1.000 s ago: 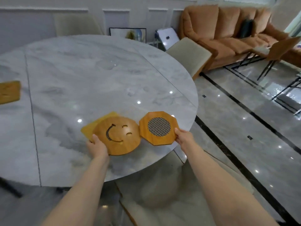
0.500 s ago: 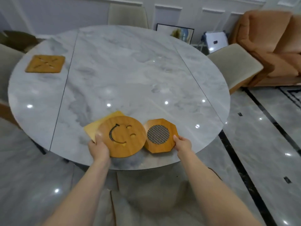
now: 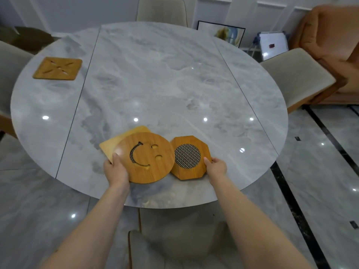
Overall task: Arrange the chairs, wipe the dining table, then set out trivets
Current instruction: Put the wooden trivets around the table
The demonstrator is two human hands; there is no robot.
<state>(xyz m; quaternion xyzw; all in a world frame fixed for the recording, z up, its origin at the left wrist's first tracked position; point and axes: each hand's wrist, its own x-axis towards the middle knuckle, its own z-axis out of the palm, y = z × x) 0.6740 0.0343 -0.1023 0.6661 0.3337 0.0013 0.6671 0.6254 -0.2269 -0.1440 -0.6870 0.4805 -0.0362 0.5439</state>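
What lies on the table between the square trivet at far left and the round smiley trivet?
Only bare marble table between square trivet and smiley trivet, head view.

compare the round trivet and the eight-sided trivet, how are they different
The round trivet has a smiley face cut into it; the eight-sided trivet has a circle of woven mesh in its middle. The round one looks larger and overlaps a square board; the eight-sided one lies beside it. The left hand holds the round one, the right hand the eight-sided one. Both are flat, honey-coloured wood, near the table edge.
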